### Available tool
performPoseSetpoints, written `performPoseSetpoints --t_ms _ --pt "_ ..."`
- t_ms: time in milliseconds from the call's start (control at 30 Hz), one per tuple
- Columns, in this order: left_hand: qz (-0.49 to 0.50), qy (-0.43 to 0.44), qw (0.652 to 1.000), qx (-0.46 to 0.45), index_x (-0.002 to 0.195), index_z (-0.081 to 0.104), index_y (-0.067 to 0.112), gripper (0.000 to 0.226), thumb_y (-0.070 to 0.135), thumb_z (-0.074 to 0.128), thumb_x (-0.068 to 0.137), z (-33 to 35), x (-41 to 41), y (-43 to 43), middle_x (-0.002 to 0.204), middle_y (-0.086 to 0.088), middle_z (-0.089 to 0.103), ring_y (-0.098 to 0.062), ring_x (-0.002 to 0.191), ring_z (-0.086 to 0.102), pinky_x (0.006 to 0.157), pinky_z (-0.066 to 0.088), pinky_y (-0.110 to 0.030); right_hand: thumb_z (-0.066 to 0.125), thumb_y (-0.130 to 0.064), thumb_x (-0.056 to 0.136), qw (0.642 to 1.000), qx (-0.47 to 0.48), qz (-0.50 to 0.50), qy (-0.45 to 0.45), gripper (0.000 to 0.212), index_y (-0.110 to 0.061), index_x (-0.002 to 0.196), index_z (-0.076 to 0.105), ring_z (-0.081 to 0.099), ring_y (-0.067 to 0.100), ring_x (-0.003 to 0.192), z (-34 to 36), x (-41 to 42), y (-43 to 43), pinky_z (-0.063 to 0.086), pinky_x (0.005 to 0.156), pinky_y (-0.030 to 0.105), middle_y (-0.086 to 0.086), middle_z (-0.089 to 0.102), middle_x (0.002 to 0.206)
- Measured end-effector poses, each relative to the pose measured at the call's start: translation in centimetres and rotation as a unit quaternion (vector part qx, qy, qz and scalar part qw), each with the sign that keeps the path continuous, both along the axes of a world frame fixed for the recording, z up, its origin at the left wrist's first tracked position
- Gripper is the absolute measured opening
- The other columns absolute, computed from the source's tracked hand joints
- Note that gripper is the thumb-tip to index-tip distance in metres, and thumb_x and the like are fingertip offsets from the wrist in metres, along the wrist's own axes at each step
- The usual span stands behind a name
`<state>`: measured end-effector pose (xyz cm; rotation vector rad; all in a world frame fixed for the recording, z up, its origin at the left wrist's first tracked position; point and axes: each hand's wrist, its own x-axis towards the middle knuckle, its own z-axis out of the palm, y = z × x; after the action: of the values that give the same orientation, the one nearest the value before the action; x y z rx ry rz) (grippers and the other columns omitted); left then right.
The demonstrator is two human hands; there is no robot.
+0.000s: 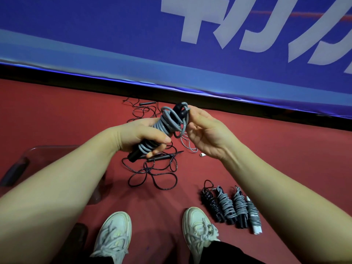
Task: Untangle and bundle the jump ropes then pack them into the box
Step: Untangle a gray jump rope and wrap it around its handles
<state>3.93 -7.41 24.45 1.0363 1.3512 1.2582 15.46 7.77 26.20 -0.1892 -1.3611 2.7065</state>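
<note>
The grey jump rope is held up at the middle of the view, wound in loose coils round a pair of black handles whose butt ends stick out toward 7 o'clock. The left hand is clamped round the lower half of this bundle, thumb across the coils. The right hand meets the bundle's top end from 3 o'clock with its palm turned to the camera. Its fingertips are hidden behind the coils, so I cannot tell whether they pinch the rope or only touch it.

On the red floor, at 6 o'clock from the bundle, a loose black rope lies in tangled loops, partly covered by the hands. A loose grey rope with a white handle tip shows by the right wrist, mostly hidden. Another black rope lies at 11 o'clock, thin and hard to follow. Four wound bundles lie side by side at 5 o'clock, the rightmost touching the forearm's edge. At 9 o'clock the clear box is largely hidden by the left forearm. White sneakers are cut by the lower edge. A blue banner runs across the top, its white lettering cut off.
</note>
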Motion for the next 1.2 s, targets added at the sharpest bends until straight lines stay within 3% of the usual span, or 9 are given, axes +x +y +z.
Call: performPoseSetpoints --t_ms 100,200,300,400,600,700,800,1033,1200 --pt "-0.018 0.012 1.0 0.007 0.085 0.05 -0.003 0.043 0.024 0.067 0.056 0.3 -0.2 -0.5 0.047 -0.008 0.05 -0.015 0.033 0.043 0.037 0.038 -0.018 0.075 -0.013 0.054 0.999 0.029 0.009 0.019 0.034 -0.01 0.089 0.076 0.066 0.006 0.066 0.3 0.5 -0.1 0.051 0.053 0.01 0.002 0.071 0.084" --pt "-0.067 -0.016 0.998 0.015 0.07 0.064 0.014 0.014 0.022 0.063 0.058 0.4 0.2 -0.6 0.047 -0.007 0.049 -0.014 0.033 0.044 0.037 0.037 -0.016 0.067 -0.01 0.061 0.992 0.099 0.033 0.066 0.035 -0.021 0.092 0.076 0.066 0.004 0.071 1.0 0.9 0.0 0.051 0.055 0.012 -0.004 0.071 0.088" --pt "-0.071 -0.03 0.997 0.012 0.08 0.049 -0.001 0.033 0.02 0.061 0.058 0.2 0.3 -0.3 0.046 -0.008 0.047 -0.014 0.033 0.043 0.038 0.037 -0.014 0.066 -0.013 0.065 0.979 0.177 0.037 0.096 0.03 -0.021 0.092 0.076 0.064 0.005 0.069 1.7 1.4 0.3 0.05 0.058 0.014 -0.005 0.071 0.085" --pt "-0.052 -0.022 0.998 0.012 0.078 0.054 0.003 0.028 0.021 0.063 0.058 0.2 0.4 -0.3 0.047 -0.009 0.048 -0.015 0.033 0.043 0.037 0.038 -0.016 0.059 -0.006 0.072 0.975 0.21 0.019 0.075 0.022 -0.01 0.093 0.064 0.058 0.005 0.058 2.1 1.6 0.2 0.044 0.05 0.013 -0.003 0.067 0.075" --pt "0.096 0.099 0.99 0.002 0.078 0.045 0.008 0.039 0.019 0.074 0.055 0.3 0.0 -0.4 0.05 -0.002 0.053 -0.015 0.039 0.047 0.039 0.041 -0.022 0.057 -0.013 0.084 0.987 0.141 -0.066 -0.032 0.005 -0.011 0.085 0.061 0.06 0.004 0.059 0.6 1.3 -0.9 0.049 0.058 0.015 -0.001 0.063 0.07" --pt "0.159 0.107 0.981 0.013 0.079 0.045 0.009 0.027 0.013 0.067 0.064 0.1 -0.2 -0.4 0.053 -0.005 0.052 -0.014 0.039 0.048 0.039 0.041 -0.023 0.049 0.004 0.089 0.994 0.04 -0.097 -0.016 0.015 -0.006 0.086 0.06 0.069 0.011 0.067 0.0 1.1 -1.6 0.056 0.067 0.019 0.003 0.071 0.072" --pt "0.172 0.123 0.977 0.0 0.081 0.047 0.01 0.027 0.01 0.071 0.069 -0.2 -0.3 -0.3 0.051 -0.002 0.052 -0.015 0.04 0.048 0.04 0.042 -0.024 0.051 0.011 0.086 0.989 0.042 -0.141 -0.018 0.017 -0.005 0.082 0.058 0.067 0.011 0.061 -1.0 0.8 -2.4 0.053 0.062 0.016 0.002 0.069 0.065" --pt "0.201 0.053 0.978 -0.001 0.086 0.048 0.011 0.027 0.014 0.066 0.065 -0.4 0.4 0.6 0.056 -0.007 0.051 -0.016 0.042 0.047 0.038 0.041 -0.022 0.064 0.002 0.083 0.945 0.229 -0.227 0.05 0.028 -0.017 0.102 0.056 0.064 0.0 0.081 -2.7 0.4 -3.0 0.048 0.072 0.015 -0.005 0.066 0.094" --pt "0.194 0.04 0.98 -0.01 0.084 0.045 0.01 0.025 0.003 0.068 0.076 -0.3 0.9 0.8 0.057 -0.009 0.049 -0.013 0.038 0.046 0.036 0.039 -0.02 0.06 0.004 0.086 0.902 0.333 -0.27 0.056 0.023 -0.016 0.096 0.065 0.066 -0.001 0.085 -2.0 0.6 -2.5 0.049 0.076 0.014 -0.009 0.069 0.091"
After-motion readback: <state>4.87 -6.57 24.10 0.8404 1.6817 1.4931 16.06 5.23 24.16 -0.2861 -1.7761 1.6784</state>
